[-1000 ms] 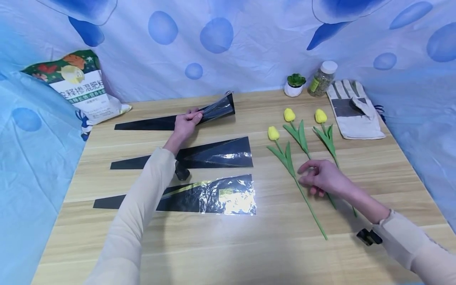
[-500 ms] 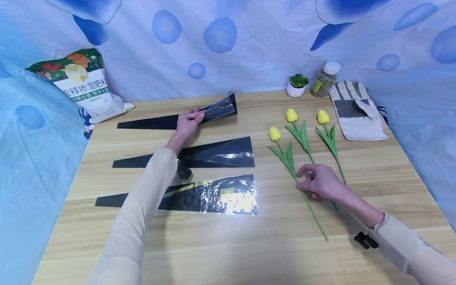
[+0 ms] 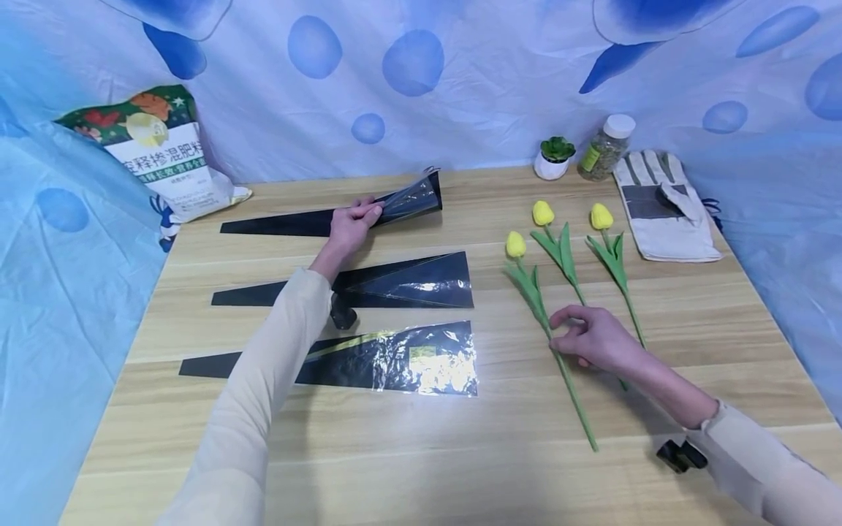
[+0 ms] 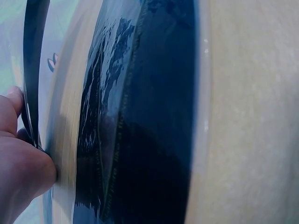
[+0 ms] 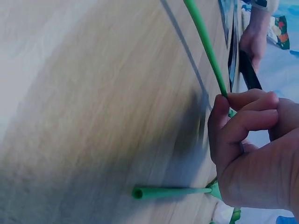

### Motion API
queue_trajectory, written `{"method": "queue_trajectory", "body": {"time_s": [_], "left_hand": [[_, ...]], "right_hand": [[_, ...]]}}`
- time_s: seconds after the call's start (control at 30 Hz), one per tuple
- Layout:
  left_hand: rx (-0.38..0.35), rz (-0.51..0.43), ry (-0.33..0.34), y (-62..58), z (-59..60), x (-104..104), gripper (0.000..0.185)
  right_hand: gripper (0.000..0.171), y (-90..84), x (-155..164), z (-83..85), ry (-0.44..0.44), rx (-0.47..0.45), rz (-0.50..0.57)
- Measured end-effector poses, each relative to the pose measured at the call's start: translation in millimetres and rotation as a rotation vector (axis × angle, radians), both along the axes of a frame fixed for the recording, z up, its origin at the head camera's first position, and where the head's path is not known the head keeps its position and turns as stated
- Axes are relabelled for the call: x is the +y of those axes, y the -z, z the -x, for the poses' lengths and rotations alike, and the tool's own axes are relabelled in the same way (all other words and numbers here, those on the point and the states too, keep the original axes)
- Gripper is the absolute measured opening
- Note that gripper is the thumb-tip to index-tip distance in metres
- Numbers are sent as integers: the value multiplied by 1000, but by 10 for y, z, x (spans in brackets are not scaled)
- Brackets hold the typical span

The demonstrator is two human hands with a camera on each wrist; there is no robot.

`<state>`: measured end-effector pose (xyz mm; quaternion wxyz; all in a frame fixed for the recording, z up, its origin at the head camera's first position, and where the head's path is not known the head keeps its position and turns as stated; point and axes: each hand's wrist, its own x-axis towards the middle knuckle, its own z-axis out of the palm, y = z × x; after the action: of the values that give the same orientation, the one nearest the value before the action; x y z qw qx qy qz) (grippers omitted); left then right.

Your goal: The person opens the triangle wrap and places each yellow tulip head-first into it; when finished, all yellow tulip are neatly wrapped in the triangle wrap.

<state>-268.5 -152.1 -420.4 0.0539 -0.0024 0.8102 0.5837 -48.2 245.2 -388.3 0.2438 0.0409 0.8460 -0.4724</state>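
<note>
At the back of the table my left hand (image 3: 351,225) grips a black flower sleeve (image 3: 414,199), whose wide end gapes in a rounded mouth to the right. My right hand (image 3: 595,337) pinches the stem of the front-left yellow tulip (image 3: 531,296) between thumb and fingertips. In the right wrist view that green stem (image 5: 205,44) stands away from its shadow, off the wood. Two more yellow tulips lie beyond it, the middle one (image 3: 563,256) partly covered by my right hand and the right one (image 3: 613,264) beside it.
Two flat black sleeves, one in the middle (image 3: 421,281) and one in front (image 3: 388,365), lie under or near my left arm. Along the back stand a fertilizer bag (image 3: 184,172), a small potted succulent (image 3: 552,162) and a lidded jar (image 3: 601,153). Work gloves (image 3: 671,230) lie at right.
My right thumb and fingers have closed on the front-left tulip's stem, and the tulip has lifted and turned slightly. The left hand keeps its grip on the sleeve. The head view has shifted a little.
</note>
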Motion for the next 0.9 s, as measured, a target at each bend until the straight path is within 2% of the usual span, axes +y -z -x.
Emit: {"method": "queue_trajectory", "body": {"time_s": [0.17, 0.33, 0.63, 0.9], "left_hand": [[2, -20, -16, -7, 0, 11, 31], [-9, -15, -22, -7, -6, 13, 32], [3, -1, -33, 5, -9, 8, 31], [2, -7, -31, -8, -17, 17, 30]], "right_hand": [[43, -42, 4, 5, 35, -53, 98], [44, -135, -35, 52, 51, -48, 142], [43, -371, -147, 253, 81, 100, 172], [27, -557, -213, 511, 195, 277, 284]]}}
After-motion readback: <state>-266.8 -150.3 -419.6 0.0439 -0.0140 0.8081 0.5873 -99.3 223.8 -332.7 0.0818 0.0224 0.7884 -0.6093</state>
